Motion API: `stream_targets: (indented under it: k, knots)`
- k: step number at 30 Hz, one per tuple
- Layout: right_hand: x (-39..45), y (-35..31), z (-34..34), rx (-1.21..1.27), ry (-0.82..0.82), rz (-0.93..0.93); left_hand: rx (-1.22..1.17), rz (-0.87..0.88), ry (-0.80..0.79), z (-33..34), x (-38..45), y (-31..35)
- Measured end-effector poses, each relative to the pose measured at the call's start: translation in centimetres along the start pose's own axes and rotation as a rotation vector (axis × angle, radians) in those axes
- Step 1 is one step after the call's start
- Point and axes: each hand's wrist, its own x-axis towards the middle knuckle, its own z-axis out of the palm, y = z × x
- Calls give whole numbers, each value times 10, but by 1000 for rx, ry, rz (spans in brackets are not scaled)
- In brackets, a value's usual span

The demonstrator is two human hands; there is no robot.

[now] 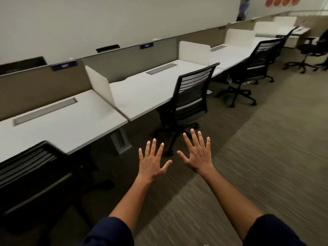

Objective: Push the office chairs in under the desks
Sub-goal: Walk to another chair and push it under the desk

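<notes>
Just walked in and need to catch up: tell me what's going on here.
A person is tidying a row of white desks by pushing office chairs in. Both hands, left and right, are stretched forward, fingers spread and empty, touching nothing. The nearest mesh-back chair ahead sits close to its desk, turned at an angle. Another chair beyond it stands farther out.

I hold both arms straight out in front of me, sleeves pushed up to the elbows. My left hand and right hand are empty, backs up, fingers spread wide, thumbs nearly meeting.
</notes>
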Motion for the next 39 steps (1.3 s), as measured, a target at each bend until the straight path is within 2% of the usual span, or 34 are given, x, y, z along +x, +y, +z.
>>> stream_targets:
  k: [7,12,20,30,39]
  knots:
    - [62,139,-18,-30,1,58,-69,103,47,-2,128,117]
    - [96,208,-26,-41,4,109,-68,135,39,3,191,163]
    - [151,283,-15,-49,-8,170,-50,151,-3,25,282,201]
    - [301,364,-2,-78,-30,129,-67,93,19,39,452,226]
    - [453,406,-18,-61,31,17,-99,82,174,5,586,238]
